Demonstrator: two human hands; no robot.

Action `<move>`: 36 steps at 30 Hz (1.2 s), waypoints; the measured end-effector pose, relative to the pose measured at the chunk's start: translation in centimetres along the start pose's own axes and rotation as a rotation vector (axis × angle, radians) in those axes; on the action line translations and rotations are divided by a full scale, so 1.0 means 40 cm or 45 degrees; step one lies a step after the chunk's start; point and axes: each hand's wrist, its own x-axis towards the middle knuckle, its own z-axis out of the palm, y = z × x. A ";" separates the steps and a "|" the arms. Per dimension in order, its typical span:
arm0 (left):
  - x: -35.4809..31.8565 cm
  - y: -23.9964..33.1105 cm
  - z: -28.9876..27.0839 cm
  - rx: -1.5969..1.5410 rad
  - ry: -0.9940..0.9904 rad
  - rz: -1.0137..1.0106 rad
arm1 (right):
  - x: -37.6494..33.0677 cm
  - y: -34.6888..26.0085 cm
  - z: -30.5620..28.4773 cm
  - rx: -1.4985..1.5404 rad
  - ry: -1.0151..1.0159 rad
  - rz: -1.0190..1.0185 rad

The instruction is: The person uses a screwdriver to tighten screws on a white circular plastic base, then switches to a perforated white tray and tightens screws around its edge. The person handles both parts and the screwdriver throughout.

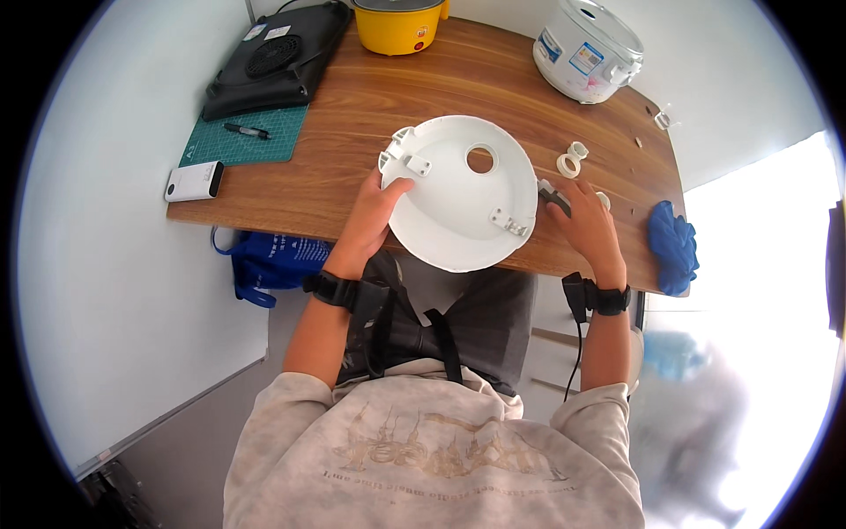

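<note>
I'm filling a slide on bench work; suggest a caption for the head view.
At a wooden table, the left hand holds a round white cover; the right hand holds a grey tool.

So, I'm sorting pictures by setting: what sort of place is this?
Probably an indoor workspace, perhaps an office or workshop; I can't tell which. It shows in the wooden desk, the green cutting mat and the pen on it.

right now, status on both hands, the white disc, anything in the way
Left hand gripping white disc by its left rim. Right hand holding small grey tool beside disc's right rim. White rings just beyond right hand.
</note>
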 end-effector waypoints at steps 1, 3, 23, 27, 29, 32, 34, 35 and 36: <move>0.001 0.003 0.000 -0.003 -0.002 -0.020 | -0.006 0.006 0.008 0.028 0.002 0.002; -0.001 0.008 0.006 -0.009 -0.006 -0.037 | -0.014 0.015 0.021 0.064 0.004 0.021; 0.000 0.035 -0.018 -0.267 -0.131 -0.194 | -0.087 -0.199 -0.094 0.729 0.050 0.070; 0.000 0.037 -0.010 -0.338 -0.120 -0.181 | -0.100 -0.213 -0.041 0.890 0.045 0.174; 0.000 0.041 -0.006 -0.317 -0.119 -0.171 | -0.101 -0.212 -0.005 1.009 0.084 0.187; 0.003 0.048 -0.006 -0.244 -0.115 -0.152 | -0.098 -0.216 0.020 1.055 0.095 0.199; 0.006 0.052 -0.007 -0.205 -0.122 -0.132 | -0.100 -0.214 0.030 1.053 0.103 0.204; 0.008 0.050 -0.008 -0.207 -0.107 -0.140 | -0.101 -0.213 0.036 1.057 0.115 0.207; 0.009 0.046 -0.012 -0.209 -0.092 -0.148 | -0.103 -0.212 0.041 1.062 0.127 0.209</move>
